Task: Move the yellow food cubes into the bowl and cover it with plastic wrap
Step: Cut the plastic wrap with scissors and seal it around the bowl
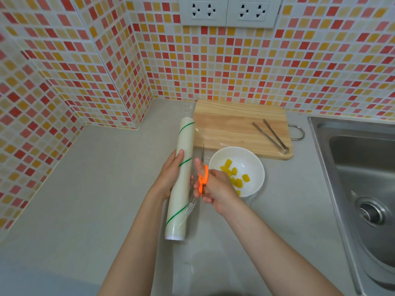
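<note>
A white bowl [254, 167] on the grey counter holds several yellow food cubes [234, 171]. My left hand [171, 174] grips a long roll of plastic wrap [181, 189] with green stripes, held just left of the bowl. A clear sheet of wrap stretches from the roll towards the bowl. My right hand [215, 186] holds orange-handled scissors [203, 180], blades pointing away from me along the sheet beside the roll. My right hand hides the bowl's near-left rim.
A wooden cutting board [235, 124] lies behind the bowl with metal tongs [271, 135] on it. A steel sink [363, 178] is at the right. Tiled walls close the back and left; power sockets [228, 10] sit high on the back wall.
</note>
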A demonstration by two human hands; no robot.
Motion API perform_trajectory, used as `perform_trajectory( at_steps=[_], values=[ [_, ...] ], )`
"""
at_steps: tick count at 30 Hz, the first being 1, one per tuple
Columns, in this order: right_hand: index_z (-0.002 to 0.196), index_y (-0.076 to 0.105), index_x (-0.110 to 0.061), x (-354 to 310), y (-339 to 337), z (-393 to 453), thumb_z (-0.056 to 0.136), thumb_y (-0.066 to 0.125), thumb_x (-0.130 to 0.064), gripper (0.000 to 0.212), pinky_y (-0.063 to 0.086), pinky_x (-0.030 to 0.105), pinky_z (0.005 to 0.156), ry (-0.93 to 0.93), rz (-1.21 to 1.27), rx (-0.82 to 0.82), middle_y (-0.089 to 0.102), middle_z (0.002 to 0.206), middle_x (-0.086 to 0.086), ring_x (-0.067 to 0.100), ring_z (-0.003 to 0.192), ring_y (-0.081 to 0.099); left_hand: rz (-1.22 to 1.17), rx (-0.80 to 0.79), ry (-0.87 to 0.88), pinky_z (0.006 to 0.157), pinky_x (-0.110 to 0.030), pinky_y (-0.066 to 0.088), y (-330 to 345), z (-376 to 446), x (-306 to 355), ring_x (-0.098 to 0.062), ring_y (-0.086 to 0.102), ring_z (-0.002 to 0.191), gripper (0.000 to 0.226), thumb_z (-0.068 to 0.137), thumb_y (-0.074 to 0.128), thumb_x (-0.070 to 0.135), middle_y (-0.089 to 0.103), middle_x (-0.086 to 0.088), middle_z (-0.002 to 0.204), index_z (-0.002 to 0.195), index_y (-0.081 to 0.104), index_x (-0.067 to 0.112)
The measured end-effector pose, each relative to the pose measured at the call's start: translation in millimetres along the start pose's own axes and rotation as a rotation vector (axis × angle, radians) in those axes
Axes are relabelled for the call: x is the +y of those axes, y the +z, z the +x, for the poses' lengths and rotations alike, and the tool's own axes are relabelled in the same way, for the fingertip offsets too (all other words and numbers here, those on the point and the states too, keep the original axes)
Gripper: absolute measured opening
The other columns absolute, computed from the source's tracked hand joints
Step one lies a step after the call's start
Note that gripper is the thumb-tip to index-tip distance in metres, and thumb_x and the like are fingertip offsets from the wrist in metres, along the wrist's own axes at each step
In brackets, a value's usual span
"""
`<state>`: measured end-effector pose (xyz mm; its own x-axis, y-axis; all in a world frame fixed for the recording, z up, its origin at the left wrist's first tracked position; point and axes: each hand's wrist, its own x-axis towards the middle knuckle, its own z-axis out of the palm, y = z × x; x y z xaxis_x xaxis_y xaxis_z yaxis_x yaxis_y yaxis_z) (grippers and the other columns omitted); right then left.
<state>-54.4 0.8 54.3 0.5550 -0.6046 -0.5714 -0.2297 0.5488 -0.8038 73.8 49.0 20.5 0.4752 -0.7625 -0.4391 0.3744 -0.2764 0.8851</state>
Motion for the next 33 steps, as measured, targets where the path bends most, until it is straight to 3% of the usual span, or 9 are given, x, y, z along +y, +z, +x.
perform_trajectory(
  at_steps=[7, 13, 19, 30, 33],
  values=[
    [0.070, 0.050, -0.012, -13.2, 0.4, 13.7, 0.075, 0.066, -0.053, 0.045, 0.020, 0.012, 0.029, 0.011, 0.011, -0.005, 0.055, 0.041, 0.001, 0.013, 0.031, 0.048, -0.014, -0.018, 0.022, 0.058, -0.035, 0.047, -1.6, -1.2, -1.2, -0.029, 0.054, 0.054, 0.041, 0.095, 0.042, 0.047, 0.058, -0.015, 0.068, 0.117, 0.050, 0.013],
    [0.079, 0.054, -0.008, -24.7, 2.2, 27.0, 0.075, 0.066, -0.053, 0.047, 0.020, 0.011, 0.029, 0.032, 0.056, 0.002, 0.054, 0.047, 0.005, 0.012, 0.028, 0.049, -0.022, -0.041, 0.025, 0.056, -0.031, 0.045, -3.4, -3.0, 0.4, -0.029, 0.052, 0.061, 0.048, 0.096, 0.039, 0.046, 0.056, -0.020, 0.081, 0.128, 0.046, 0.010],
    [0.065, 0.048, -0.014, -34.4, 2.8, 41.5, 0.077, 0.062, -0.056, 0.046, 0.018, 0.012, 0.028, 0.080, 0.083, -0.010, 0.052, 0.051, 0.005, 0.011, 0.028, 0.047, -0.044, -0.036, 0.022, 0.048, -0.028, 0.049, -6.8, -3.9, 2.9, -0.024, 0.054, 0.047, 0.040, 0.097, 0.040, 0.042, 0.058, -0.017, 0.079, 0.123, 0.049, 0.014],
    [0.068, 0.044, -0.014, -52.4, 4.5, 61.1, 0.078, 0.055, -0.063, 0.051, 0.018, 0.015, 0.026, 0.153, 0.101, -0.061, 0.047, 0.058, 0.002, 0.007, 0.029, 0.046, -0.046, -0.017, 0.004, 0.047, -0.030, 0.049, -16.9, -5.5, 5.8, -0.025, 0.055, 0.046, 0.037, 0.096, 0.042, 0.044, 0.056, -0.014, 0.074, 0.120, 0.053, 0.019],
    [0.063, 0.042, -0.015, -58.0, 7.2, 65.9, 0.078, 0.051, -0.066, 0.054, 0.017, 0.014, 0.026, 0.183, 0.136, -0.096, 0.049, 0.051, 0.000, 0.007, 0.030, 0.048, -0.045, -0.023, 0.014, 0.046, -0.030, 0.050, -19.6, -6.5, 7.2, -0.025, 0.056, 0.046, 0.034, 0.096, 0.042, 0.044, 0.059, -0.011, 0.072, 0.116, 0.056, 0.020]
  ],
)
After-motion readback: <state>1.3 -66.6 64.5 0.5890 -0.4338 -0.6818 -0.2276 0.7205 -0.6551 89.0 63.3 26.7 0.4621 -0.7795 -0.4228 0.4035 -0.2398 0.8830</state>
